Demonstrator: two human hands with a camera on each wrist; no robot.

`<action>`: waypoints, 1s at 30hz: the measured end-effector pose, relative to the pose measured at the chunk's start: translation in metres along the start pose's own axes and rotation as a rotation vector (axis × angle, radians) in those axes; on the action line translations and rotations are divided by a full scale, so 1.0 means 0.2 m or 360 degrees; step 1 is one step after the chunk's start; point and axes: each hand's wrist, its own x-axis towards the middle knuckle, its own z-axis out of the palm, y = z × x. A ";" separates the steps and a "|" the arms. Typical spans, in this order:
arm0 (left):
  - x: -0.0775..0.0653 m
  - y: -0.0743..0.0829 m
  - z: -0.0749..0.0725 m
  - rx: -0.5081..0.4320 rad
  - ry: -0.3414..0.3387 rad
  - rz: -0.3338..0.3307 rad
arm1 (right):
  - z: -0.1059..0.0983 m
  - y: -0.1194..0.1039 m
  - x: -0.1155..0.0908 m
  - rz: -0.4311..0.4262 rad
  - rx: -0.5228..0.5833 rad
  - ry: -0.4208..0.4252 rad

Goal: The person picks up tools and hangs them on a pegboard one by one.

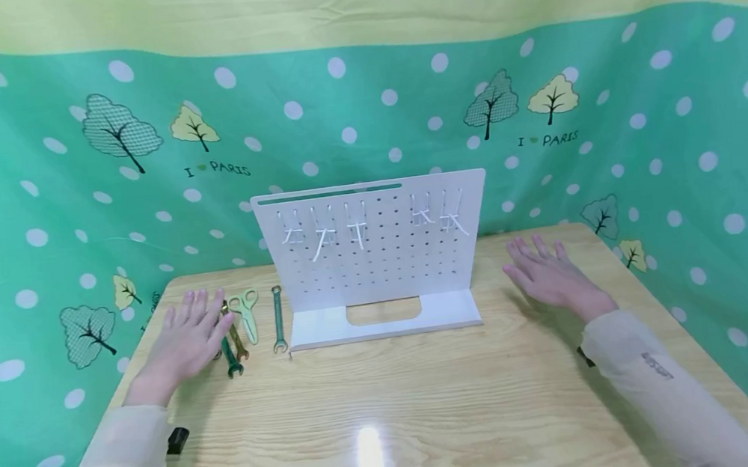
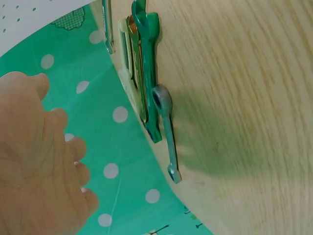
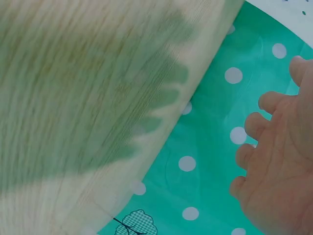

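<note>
My left hand [image 1: 184, 338] is held palm down with its fingers extended over the table's left side. In the head view it partly covers a group of tools. The left wrist view shows that group: a silvery wrench [image 2: 168, 137], a dark green wrench [image 2: 149, 73], a gold wrench [image 2: 138, 63] and pale green scissors [image 2: 124, 54]. Another green wrench [image 1: 278, 318] lies apart, beside a white pegboard [image 1: 379, 282]. Over on the right, my right hand [image 1: 554, 276] is spread palm down, holding nothing, and its shadow falls on the wood.
The pegboard stands upright on its white base [image 1: 315, 328] at the back middle, with several white wire hooks [image 1: 323, 232] along its upper part. A green dotted curtain [image 1: 349, 115] surrounds the back and sides of the wooden table [image 1: 457, 398].
</note>
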 end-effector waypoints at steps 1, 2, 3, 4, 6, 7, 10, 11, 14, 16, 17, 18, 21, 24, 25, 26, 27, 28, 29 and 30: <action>0.00 0.00 0.00 -0.0002 -0.0006 -0.0001 | 0.00 0.00 0.00 0.0003 0.0000 -0.0007; 0.01 0.01 -0.01 -0.0009 -0.0011 0.0000 | 0.00 0.00 0.00 0.0008 -0.0004 -0.0013; 0.01 0.01 -0.02 -0.0015 -0.0010 0.0005 | 0.00 0.00 0.00 0.0012 -0.0008 -0.0017; 0.02 0.01 -0.02 -0.0016 -0.0012 0.0003 | 0.00 0.00 0.00 0.0014 -0.0015 -0.0021; 0.03 0.02 -0.04 -0.0008 0.0006 0.0009 | -0.01 0.00 0.00 0.0006 -0.0025 -0.0023; 0.04 0.03 -0.06 -0.0003 0.0013 0.0013 | -0.02 -0.01 0.00 0.0002 -0.0030 -0.0025; 0.05 0.05 -0.09 0.0029 0.0007 0.0023 | -0.07 -0.02 0.01 -0.0011 -0.0049 -0.0022; 0.05 0.06 -0.10 0.0029 0.0008 0.0033 | -0.08 -0.02 0.01 -0.0009 -0.0055 -0.0026; 0.05 0.09 -0.14 0.0006 0.0016 0.0060 | -0.13 -0.04 0.02 0.0014 -0.0041 -0.0066; 0.04 0.11 -0.17 -0.0034 0.0042 0.0092 | -0.16 -0.05 0.02 0.0021 0.0017 -0.0097; 0.04 0.12 -0.18 -0.0060 0.0055 0.0102 | -0.17 -0.06 0.02 0.0015 0.0052 -0.0107; 0.04 0.13 -0.20 -0.0076 0.0067 0.0107 | -0.18 -0.06 0.03 0.0005 0.0102 -0.0111; 0.02 0.16 -0.24 -0.0125 0.0074 0.0105 | -0.21 -0.08 0.04 -0.0093 0.0304 -0.0117; 0.02 0.17 -0.28 -0.0203 0.0063 0.0095 | -0.24 -0.10 0.06 -0.0202 0.0511 -0.0128; 0.01 0.17 -0.30 -0.0247 0.0056 0.0104 | -0.24 -0.10 0.07 -0.0235 0.0590 -0.0139; 0.02 0.17 -0.31 -0.0302 0.0052 0.0122 | -0.25 -0.11 0.08 -0.0253 0.0667 -0.0149; 0.01 0.17 -0.32 -0.0346 0.0046 0.0130 | -0.26 -0.11 0.08 -0.0258 0.0748 -0.0161; 0.01 0.17 -0.34 -0.0385 0.0044 0.0134 | -0.26 -0.11 0.09 -0.0244 0.0837 -0.0175; 0.01 0.17 -0.35 -0.0416 0.0042 0.0133 | -0.26 -0.11 0.09 -0.0236 0.0930 -0.0190; 0.01 0.16 -0.36 -0.0451 0.0038 0.0133 | -0.26 -0.11 0.10 -0.0230 0.1047 -0.0205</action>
